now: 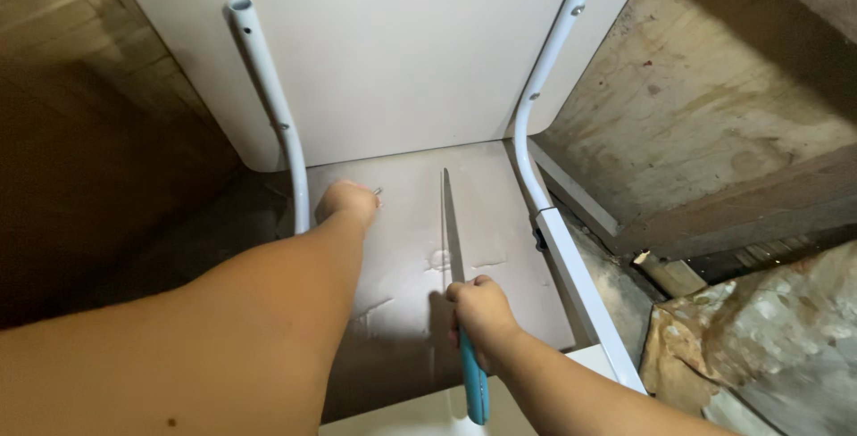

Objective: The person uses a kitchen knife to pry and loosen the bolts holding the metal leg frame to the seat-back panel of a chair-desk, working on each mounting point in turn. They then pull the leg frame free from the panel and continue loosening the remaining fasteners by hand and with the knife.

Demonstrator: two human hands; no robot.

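One right hand (480, 309) hides the blue-handled tool's (473, 382) grip; tip unclear.

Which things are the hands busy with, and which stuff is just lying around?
In use: left hand with small screw; right hand gripping blue-handled screwdriver; white panel; white tubes.
Lying about: crumpled paper; wooden boards.

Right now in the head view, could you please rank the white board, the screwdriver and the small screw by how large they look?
1. White board, by far the largest.
2. Screwdriver, long and thin, held in the right hand; its blue handle sits nearer the camera, which flatters it a little.
3. Small screw at the left hand fingertips, tiny.
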